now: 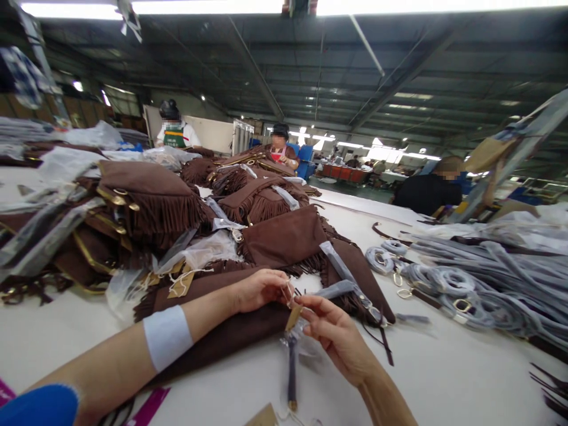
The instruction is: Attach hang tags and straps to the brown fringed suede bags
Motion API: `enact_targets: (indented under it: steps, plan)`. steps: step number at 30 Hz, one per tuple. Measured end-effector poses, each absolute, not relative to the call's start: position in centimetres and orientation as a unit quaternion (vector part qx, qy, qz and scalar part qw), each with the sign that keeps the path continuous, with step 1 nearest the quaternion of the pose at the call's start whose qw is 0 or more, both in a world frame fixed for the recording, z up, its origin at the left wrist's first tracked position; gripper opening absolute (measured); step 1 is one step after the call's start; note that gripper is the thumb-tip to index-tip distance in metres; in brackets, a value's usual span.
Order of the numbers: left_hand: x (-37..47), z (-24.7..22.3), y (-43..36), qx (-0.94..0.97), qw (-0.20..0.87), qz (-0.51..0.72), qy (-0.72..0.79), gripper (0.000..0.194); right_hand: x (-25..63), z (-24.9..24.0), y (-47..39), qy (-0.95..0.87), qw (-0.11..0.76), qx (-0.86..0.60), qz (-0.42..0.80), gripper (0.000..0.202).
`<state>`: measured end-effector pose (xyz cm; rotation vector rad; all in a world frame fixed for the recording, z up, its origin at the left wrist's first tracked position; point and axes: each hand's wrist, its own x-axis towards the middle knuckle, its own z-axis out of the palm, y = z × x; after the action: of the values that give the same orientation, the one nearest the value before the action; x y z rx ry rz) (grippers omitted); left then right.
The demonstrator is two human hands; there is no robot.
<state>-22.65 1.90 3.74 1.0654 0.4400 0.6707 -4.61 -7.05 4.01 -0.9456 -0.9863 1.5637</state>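
Observation:
Both hands meet above the front edge of a brown fringed bag (248, 322) lying on the white table. My left hand (261, 290) pinches a thin pale string (290, 293) between its fingertips. Close beside it, my right hand (328, 328) has thumb and fingers closed on the same string, just above a small tan tag (293, 318). Under the tag hangs a dark strap (291, 370) in clear plastic wrap. A white patch (167, 337) covers part of my left forearm. The fingertips partly hide the string.
Brown fringed bags (146, 201) are heaped at the left and middle. Grey wrapped straps (444, 284) with gold rings pile up on the right. Tan tags (181, 283) with strings lie on the near bag. Two people (175, 133) work across the table; another person (428, 189) sits right.

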Motion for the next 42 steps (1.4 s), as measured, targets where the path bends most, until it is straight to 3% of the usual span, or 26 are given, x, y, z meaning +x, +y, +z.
enact_targets:
  steps: [7, 18, 28, 32, 37, 39, 42]
  plan:
    - [-22.6, 3.2, 1.8, 0.457, 0.777, 0.348, 0.258, 0.031, -5.1, 2.7, -6.6, -0.489, 0.503, -0.475, 0.531, 0.027]
    - [-23.2, 3.3, 2.5, 0.392, 0.815, 0.362, 0.224, 0.021, -5.2, 1.9, -6.3, -0.499, 0.563, -0.512, 0.415, 0.034]
    - [-23.3, 3.6, 2.1, 0.47, 0.764, 0.368, 0.244, 0.02, -5.8, 0.9, -6.3, -0.537, 0.559, -0.555, 0.302, 0.027]
    - [-23.6, 4.2, 1.4, 0.669, 0.644, 0.302, 0.216, 0.02, -5.2, 1.0, -6.4, -0.582, 0.53, -0.555, 0.267, 0.021]
    - [-24.2, 6.9, 1.1, 0.869, 0.301, 0.321, 0.228, 0.026, -4.6, 0.7, -6.3, -0.613, 0.512, -0.552, 0.24, 0.031]
    - [-25.4, 9.0, 1.8, 0.899, 0.18, 0.316, 0.246, 0.029, -4.3, 0.4, -6.1, -0.633, 0.495, -0.552, 0.222, 0.037]
    - [-28.1, 12.3, 3.5, 0.876, 0.08, 0.342, 0.331, 0.028, -3.9, -0.1, -5.8, -0.662, 0.471, -0.544, 0.208, 0.037]
